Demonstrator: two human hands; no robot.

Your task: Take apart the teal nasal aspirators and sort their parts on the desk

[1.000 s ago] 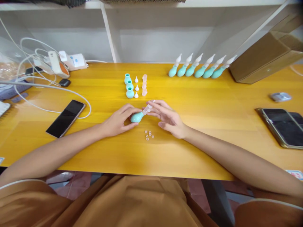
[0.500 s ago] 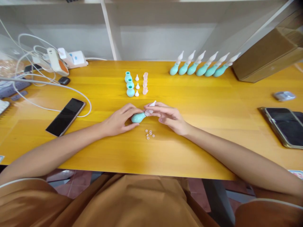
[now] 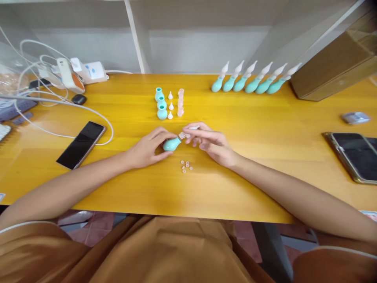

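A teal squeeze bulb [image 3: 171, 144] lies on its side in my left hand [image 3: 149, 148], fingers and thumb wrapped around it, its mouth tilted up to the right. At that mouth sits a clear pinkish connector [image 3: 183, 135]; whether it is seated or just touching, I cannot tell. My right hand [image 3: 213, 143] pinches a white nozzle tip [image 3: 194, 127] close by, its fingers partly covering it. Several tiny pinkish rings [image 3: 187, 165] lie loose on the table below. Beyond my hands stand teal bulbs [image 3: 161, 113], white tips [image 3: 170, 115] and pinkish connectors [image 3: 180, 103] in short columns.
Several assembled teal bulbs with white nozzles [image 3: 251, 84] form a row at the back right, beside a cardboard box [image 3: 332, 67]. A phone [image 3: 81, 145], white cables and chargers [image 3: 96, 72] occupy the left. Another phone [image 3: 355, 153] lies at the right.
The white tip, which pointed up in line with the connector, is now tilted over to the right in my right hand. My left hand keeps hold of the teal bulb.
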